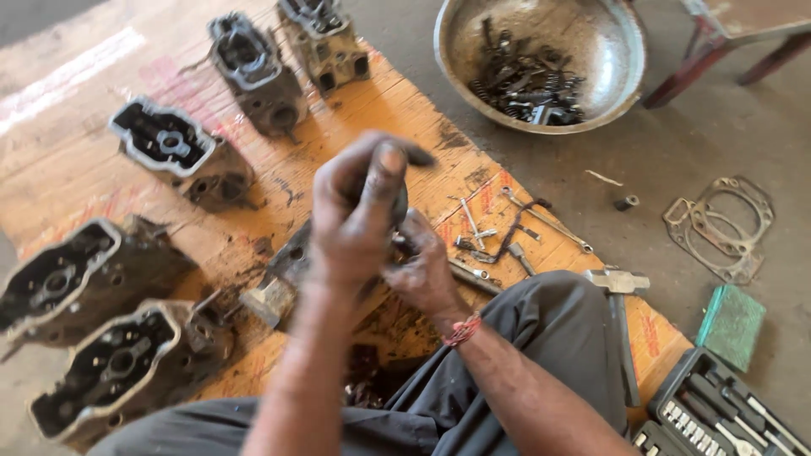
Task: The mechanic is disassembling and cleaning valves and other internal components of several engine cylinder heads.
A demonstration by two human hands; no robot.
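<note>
Head view: I see the left hand (359,211) clenched around a dark tool (404,181) and the right hand (422,270) gripping an engine part (283,279) on the wooden board (405,110), near scattered wrenches (507,232).

Bare forearms, grimy grips, red wrist thread (462,330) (rt), dark trousers (541,338)

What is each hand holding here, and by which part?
Both hands, left hand above, right hand below, close around a small dark part; it is mostly hidden, so the hold point cannot be told.
</note>
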